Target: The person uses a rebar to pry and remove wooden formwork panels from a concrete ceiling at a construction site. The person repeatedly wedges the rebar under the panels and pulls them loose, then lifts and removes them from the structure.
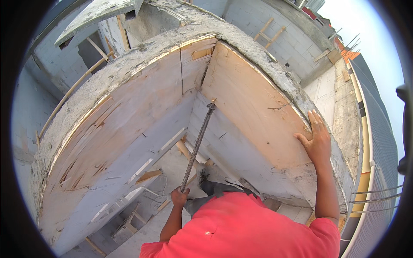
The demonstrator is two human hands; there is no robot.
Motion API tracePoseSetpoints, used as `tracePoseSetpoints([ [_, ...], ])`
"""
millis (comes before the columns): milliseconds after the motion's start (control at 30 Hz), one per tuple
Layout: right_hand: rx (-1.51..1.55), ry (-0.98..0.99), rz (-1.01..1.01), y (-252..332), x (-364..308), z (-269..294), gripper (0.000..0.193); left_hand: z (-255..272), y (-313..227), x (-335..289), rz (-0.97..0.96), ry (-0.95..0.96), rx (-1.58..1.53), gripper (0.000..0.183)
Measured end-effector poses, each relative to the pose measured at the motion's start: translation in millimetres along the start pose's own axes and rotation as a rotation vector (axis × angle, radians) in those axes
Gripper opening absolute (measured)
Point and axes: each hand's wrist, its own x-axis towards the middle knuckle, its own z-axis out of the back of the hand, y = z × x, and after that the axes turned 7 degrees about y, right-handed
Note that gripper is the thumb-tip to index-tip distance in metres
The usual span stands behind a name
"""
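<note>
Red shirt at the lower edge, nearest the viewer. Left hand, forearm reaching forward, is closed in a fist round the near end of the ribbed bar. Right hand, arm extended farther along the concrete rim, lies with fingers spread, grasping nothing, at the outer edge of the right panel. Bar slants toward the corner between this and the left panel; contact at its tip cannot be told. Progress, as judged: the bar is in position near that corner and both panels stand beneath the rim, the left one splintered; what remains cannot be settled.
</note>
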Motion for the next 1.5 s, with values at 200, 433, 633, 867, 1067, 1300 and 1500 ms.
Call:
tracePoseSetpoints([
  [200,0.074,-0.196,0.009,13.3,-20.5,-7.8,0.063,61.0,-35.6,-66.0,0.025,-0.096,0.108,0.033],
  [433,0.034,-0.256,-0.104,19.5,-40.6,-4.8,0.062,96.5,-77.1,-110.3,0.137,0.062,0.0,0.033],
  [633,-0.005,-0.325,-0.138,21.2,-40.4,-17.3,0.06,124.5,-76.4,-89.8,0.088,0.102,0.115,0.032],
  [867,0.055,-0.354,-0.223,36.4,-41.9,-19.6,0.058,139.1,-98.9,-136.4,0.058,0.156,0.073,0.034],
  [1067,0.036,-0.362,-0.21,38.7,-45.3,-19.3,0.057,163.3,-102.5,-125.3,0.119,0.246,0.063,0.033],
  [1300,0.155,-0.548,-0.15,73.8,-61.6,-32.1,0.047,176.9,-78.8,-101.1,0.034,0.113,0.242,0.033],
  [1500,1.49,0.541,-0.478,212.0,-85.6,-149.8,0.073,127.5,-73.1,-110.1,0.102,0.061,0.113,0.029],
])
